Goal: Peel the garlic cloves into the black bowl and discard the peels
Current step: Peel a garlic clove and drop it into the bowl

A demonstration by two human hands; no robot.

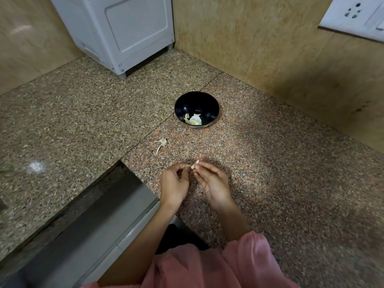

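A small garlic clove [195,164] with pinkish skin is pinched between the fingertips of both hands above the granite counter. My left hand [173,185] pinches its left end with thumb and forefinger. My right hand [214,181] holds its right side with curled fingers. The black bowl [209,104] stands farther back on the counter and holds several pale peeled cloves [193,120]. A scrap of garlic peel with a stem [161,144] lies on the counter between the bowl and my hands.
The speckled granite counter [270,173] forms a corner against brown walls. A white appliance [116,32] stands at the back. A wall socket plate [357,13] is at the upper right. A steel sink edge [104,221] drops off at my lower left.
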